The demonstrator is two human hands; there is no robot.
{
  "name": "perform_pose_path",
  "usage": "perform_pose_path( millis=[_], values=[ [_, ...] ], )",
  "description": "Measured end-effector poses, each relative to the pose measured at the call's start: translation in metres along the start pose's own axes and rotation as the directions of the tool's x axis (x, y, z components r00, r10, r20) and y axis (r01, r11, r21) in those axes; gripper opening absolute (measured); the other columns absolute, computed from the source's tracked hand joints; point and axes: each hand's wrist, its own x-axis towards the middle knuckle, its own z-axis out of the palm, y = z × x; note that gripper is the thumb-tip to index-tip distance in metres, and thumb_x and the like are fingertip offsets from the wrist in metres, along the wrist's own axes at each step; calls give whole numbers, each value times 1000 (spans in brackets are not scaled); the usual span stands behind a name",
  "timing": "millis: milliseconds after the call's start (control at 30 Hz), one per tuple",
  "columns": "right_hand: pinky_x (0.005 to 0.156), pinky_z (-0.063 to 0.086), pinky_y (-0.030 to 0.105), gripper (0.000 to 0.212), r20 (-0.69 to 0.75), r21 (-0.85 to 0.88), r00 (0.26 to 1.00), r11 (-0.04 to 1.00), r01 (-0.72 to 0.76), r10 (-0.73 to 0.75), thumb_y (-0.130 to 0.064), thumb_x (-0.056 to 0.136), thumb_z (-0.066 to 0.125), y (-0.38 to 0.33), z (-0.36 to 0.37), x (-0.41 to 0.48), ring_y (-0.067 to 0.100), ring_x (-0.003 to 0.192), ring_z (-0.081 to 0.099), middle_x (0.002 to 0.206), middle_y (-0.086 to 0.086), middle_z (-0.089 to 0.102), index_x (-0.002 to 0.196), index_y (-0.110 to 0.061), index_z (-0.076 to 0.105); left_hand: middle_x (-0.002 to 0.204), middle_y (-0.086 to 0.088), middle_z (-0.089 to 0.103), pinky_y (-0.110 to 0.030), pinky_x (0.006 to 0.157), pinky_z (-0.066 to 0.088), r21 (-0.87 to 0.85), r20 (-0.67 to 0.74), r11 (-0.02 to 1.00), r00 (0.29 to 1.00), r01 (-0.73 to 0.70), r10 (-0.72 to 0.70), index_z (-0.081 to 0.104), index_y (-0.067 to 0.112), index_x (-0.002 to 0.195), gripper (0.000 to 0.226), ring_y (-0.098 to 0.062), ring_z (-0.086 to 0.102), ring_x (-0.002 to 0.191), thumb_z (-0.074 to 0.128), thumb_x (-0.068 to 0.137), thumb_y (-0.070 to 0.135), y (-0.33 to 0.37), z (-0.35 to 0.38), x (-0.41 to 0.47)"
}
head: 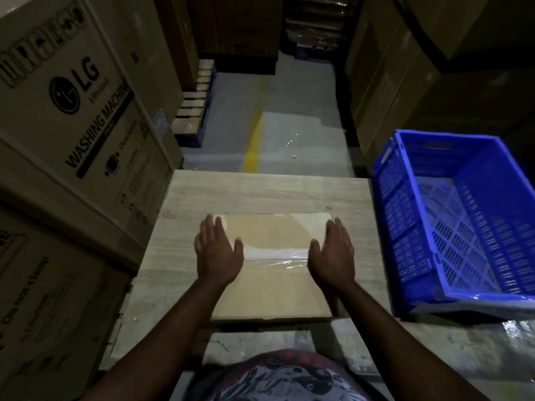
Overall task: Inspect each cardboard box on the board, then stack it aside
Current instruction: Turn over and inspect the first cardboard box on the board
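A flat cardboard box [275, 282], sealed across its middle with clear tape, lies on the pale wooden board [260, 192]. My left hand [217, 253] is over the box's left edge with fingers straight. At the box's right edge my right hand [333, 253] has its fingers straight too, palm facing inward. Neither hand curls round the box; whether they touch it I cannot tell.
A blue slatted plastic crate [469, 215] stands right of the board. Tall cartons, one marked washing machine [72, 117], are stacked on the left. More cartons [419, 68] rise on the right. A grey floor aisle with a yellow line [254, 140] runs ahead.
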Motion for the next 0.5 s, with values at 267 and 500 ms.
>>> perform_pose_path(
  millis=[267,500],
  values=[
    [75,40,31,47,181,236,957,935,-264,225,-48,98,50,6,-16,-1,19,88,54,105,-2,60,134,-16,48,143,-16,49,-45,94,49,-227,72,953,979,202,-190,22,14,153,71,-40,57,117,54,97,44,2,-5,7],
    [76,56,38,45,164,334,971,916,-221,175,-51,90,55,7,-43,12,15,87,66,108,-3,68,130,-28,53,136,-14,55,-38,89,49,-346,143,900,962,267,-231,31,19,141,73,-34,58,113,66,88,54,8,-23,11]
  ],
)
